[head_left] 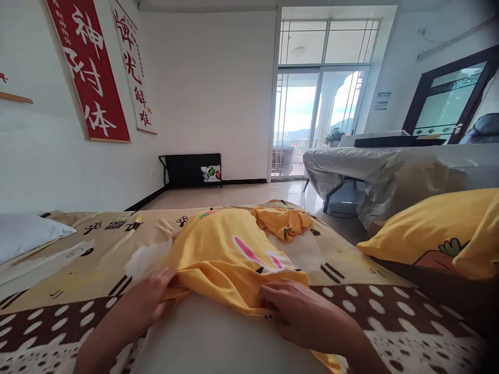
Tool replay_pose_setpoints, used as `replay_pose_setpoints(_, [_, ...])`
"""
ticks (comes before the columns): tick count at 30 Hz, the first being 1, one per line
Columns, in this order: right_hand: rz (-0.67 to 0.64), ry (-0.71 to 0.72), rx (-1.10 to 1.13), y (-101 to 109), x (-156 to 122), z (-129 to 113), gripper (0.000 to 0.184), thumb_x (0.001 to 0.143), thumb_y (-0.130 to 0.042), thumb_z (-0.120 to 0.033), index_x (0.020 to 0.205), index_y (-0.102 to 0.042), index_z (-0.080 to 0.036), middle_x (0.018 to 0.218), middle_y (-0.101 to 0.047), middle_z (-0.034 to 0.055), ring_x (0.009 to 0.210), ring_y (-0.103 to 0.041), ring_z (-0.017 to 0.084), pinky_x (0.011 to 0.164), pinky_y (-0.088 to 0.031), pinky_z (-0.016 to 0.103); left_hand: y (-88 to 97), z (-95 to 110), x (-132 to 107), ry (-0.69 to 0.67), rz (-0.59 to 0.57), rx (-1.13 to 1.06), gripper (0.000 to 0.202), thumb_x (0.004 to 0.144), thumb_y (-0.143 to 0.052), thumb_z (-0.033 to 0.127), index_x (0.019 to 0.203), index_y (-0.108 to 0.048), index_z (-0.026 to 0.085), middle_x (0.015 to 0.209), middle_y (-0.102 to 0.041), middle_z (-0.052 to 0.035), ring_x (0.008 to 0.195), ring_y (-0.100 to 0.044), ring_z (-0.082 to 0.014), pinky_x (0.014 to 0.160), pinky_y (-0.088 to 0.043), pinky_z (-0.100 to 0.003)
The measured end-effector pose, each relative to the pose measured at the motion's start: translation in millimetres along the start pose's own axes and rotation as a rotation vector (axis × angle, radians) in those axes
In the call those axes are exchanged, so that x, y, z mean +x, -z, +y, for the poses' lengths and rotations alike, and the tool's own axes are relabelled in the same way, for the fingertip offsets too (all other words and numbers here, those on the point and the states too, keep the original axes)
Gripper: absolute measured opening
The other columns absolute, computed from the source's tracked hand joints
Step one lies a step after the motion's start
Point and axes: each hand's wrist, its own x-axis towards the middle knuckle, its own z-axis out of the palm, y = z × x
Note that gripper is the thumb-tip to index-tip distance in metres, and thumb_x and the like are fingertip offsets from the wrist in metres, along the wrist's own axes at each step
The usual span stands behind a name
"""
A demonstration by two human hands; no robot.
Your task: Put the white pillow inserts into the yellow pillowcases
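A yellow pillowcase [222,249] with a pink-eared rabbit print lies across the patterned bed sheet [97,249]. Its near open end sits over a white pillow [210,337] right below the camera. My left hand [150,298] grips the left side of the pillowcase's opening. My right hand [300,309] pinches the right side of the same opening, fingers curled into the fabric. A second bunched yellow cloth [283,221] lies just past the pillowcase on the sheet.
A yellow pillow with a carrot print [432,231] rests at the right. A white pillow [23,234] lies at the left. Beyond the bed are a plastic-covered table [390,166], a black rack [191,169] against the wall and glass balcony doors [312,119].
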Motion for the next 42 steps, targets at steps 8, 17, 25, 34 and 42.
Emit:
replay_pose_setpoints(8, [0.18, -0.113, -0.107, 8, -1, 9, 0.022, 0.07, -0.04, -0.007, 0.075, -0.055, -0.022, 0.078, -0.06, 0.0016, 0.073, -0.051, 0.016, 0.068, -0.033, 0.027, 6.0, -10, -6, -0.008, -0.012, -0.113, 0.01, 0.077, -0.042, 0.021, 0.08, -0.052, 0.023, 0.08, -0.064, -0.0015, 0.073, -0.06, -0.0175, 0.064, -0.042, -0.023])
replay_pose_setpoints(17, [0.337, -0.246, -0.182, 7, 8, 21, 0.015, 0.078, -0.042, -0.015, 0.077, -0.054, -0.023, 0.075, -0.06, 0.0008, 0.068, -0.048, 0.017, 0.061, -0.028, 0.027, 8.8, -16, 1, -0.013, 0.361, -0.096, 0.017, 0.077, -0.044, 0.025, 0.094, -0.048, 0.024, 0.09, -0.064, -0.0015, 0.078, -0.062, -0.0172, 0.068, -0.047, -0.023])
replay_pose_setpoints(25, [0.4, -0.228, -0.162, 6, 10, 25, 0.013, 0.076, -0.043, -0.014, 0.074, -0.053, -0.023, 0.072, -0.06, 0.0008, 0.068, -0.05, 0.016, 0.061, -0.031, 0.027, 9.1, -13, -1, -0.012, 0.344, -0.125, 0.016, 0.081, -0.046, 0.033, 0.093, -0.052, 0.024, 0.091, -0.067, -0.0037, 0.08, -0.064, -0.0191, 0.066, -0.049, -0.024])
replay_pose_setpoints(34, [0.488, -0.269, -0.147, 6, 16, 38, 0.012, 0.08, -0.044, -0.02, 0.081, -0.055, -0.023, 0.079, -0.066, 0.0017, 0.074, -0.057, 0.019, 0.064, -0.035, 0.029, 8.8, -13, 3, -0.033, 0.496, -0.11, 0.015, 0.079, -0.048, 0.033, 0.09, -0.052, 0.024, 0.089, -0.066, -0.0017, 0.076, -0.063, -0.0175, 0.066, -0.047, -0.023])
replay_pose_setpoints(42, [0.487, -0.258, -0.126, 6, 17, 35, 0.012, 0.081, -0.044, -0.021, 0.08, -0.056, -0.023, 0.078, -0.066, 0.0021, 0.075, -0.057, 0.019, 0.065, -0.036, 0.029, 9.2, -11, 3, -0.038, 0.452, -0.104, 0.012, 0.08, -0.048, 0.033, 0.086, -0.052, 0.024, 0.085, -0.065, -0.0004, 0.072, -0.061, -0.0157, 0.064, -0.046, -0.022])
